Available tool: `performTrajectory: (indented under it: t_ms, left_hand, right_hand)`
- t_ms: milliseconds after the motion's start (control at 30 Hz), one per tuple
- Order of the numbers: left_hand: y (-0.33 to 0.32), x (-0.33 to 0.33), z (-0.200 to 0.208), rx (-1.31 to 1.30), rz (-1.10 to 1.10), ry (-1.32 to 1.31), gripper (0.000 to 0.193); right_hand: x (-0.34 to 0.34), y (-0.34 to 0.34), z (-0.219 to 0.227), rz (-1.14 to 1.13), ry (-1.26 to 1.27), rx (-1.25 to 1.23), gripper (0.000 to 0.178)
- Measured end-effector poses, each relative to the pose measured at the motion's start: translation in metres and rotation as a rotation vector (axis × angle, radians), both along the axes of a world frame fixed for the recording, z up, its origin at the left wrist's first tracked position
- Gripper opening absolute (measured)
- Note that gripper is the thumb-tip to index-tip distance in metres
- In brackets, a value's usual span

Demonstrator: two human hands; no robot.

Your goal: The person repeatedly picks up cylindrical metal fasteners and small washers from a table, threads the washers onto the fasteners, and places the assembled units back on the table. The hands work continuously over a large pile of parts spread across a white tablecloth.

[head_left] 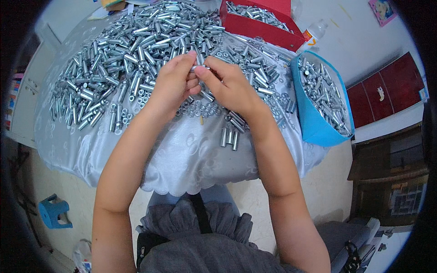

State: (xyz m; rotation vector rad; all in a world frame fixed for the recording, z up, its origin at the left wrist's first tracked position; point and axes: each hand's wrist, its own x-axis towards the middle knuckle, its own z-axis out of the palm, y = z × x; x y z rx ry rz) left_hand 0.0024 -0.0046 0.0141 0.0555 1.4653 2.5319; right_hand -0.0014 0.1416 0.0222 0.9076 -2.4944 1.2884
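Above the table's middle, my left hand (173, 82) and my right hand (230, 84) meet, both with fingers closed. Between their fingertips is a shiny metal anchor bolt (200, 68), mostly covered by thumbs and fingers. I cannot make out its exact parts. Behind the hands spreads a large heap of silvery anchor bolts and sleeves (150, 43). Loose nuts and washers (200, 108) lie under and between my wrists. Several metal sleeves (230, 136) lie together beside my right forearm.
A red box (261, 31) of metal parts stands at the back right, with a plastic bottle (316, 29) beside it. At the right edge stands a blue fabric bin (318, 132) full of bolts. A pale patterned cloth (191, 164) covers the table. A blue stool (54, 211) is on the floor, left.
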Motion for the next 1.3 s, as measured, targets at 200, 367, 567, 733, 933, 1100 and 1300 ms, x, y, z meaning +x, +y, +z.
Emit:
performTrajectory:
  t_ms: [200, 367, 567, 733, 933, 1100, 1300]
  left_hand:
    - [0.002, 0.004, -0.002, -0.252, 0.175, 0.447, 0.022]
    - [0.003, 0.006, -0.008, -0.46, 0.263, 0.676, 0.019]
    - [0.008, 0.006, -0.009, -0.453, 0.055, 0.552, 0.016]
    - [0.009, 0.018, 0.0, -0.626, -0.263, 0.407, 0.023]
    - [0.006, 0.008, 0.002, -0.347, -0.042, 0.439, 0.02]
    - [-0.02, -0.014, 0.011, 0.199, 0.458, 0.173, 0.045]
    - [-0.009, -0.008, 0.006, -0.076, 0.437, 0.23, 0.047]
  right_hand:
    - [0.002, -0.007, 0.002, 0.236, -0.692, -0.563, 0.04]
    - [0.004, -0.002, 0.014, 0.154, -0.793, -0.588, 0.04]
    - [-0.008, 0.009, 0.013, -0.137, -0.612, -0.801, 0.033]
    - [-0.015, 0.024, 0.012, -0.106, -0.599, -0.977, 0.027]
    - [-0.015, 0.023, 0.012, -0.093, -0.617, -0.995, 0.025]
    - [-0.016, 0.026, 0.014, -0.118, -0.61, -1.06, 0.026]
    - [-0.018, 0.026, 0.011, -0.127, -0.607, -1.081, 0.025]
